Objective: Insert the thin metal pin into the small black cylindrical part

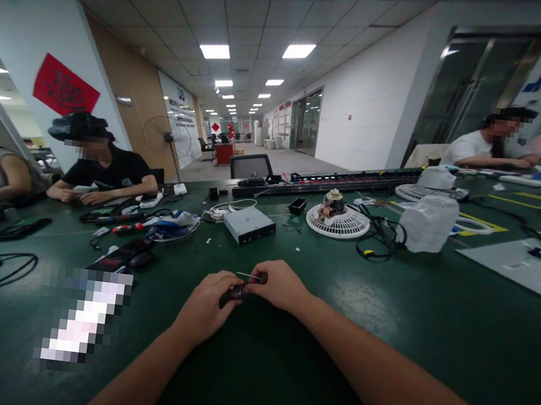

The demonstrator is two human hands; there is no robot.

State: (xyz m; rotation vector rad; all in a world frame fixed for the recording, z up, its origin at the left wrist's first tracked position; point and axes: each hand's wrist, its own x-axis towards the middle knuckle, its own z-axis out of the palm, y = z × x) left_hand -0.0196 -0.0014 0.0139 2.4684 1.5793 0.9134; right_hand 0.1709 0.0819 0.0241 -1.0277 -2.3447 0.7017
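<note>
Just above the green table (309, 371), my left hand (206, 303) has its fingers wrapped round a dark cylindrical handle (233, 294). My right hand (280, 284) is closed on a small dark piece with a thin metal rod (248, 275) that points left. The two hands nearly touch at the fingertips. Whether the two pieces are joined cannot be made out. Beyond the hands lies a grey metal box with a black front, like a disc drive (248, 225). A round white fan grille (337, 222) with a motor on it sits farther back.
White plastic housings (428, 223) and black cables stand at the right. A blue cloth (174, 225), tools and a blurred bright screen (88, 318) lie at the left. A long black strip (327, 182) crosses the back. Other people sit on both sides.
</note>
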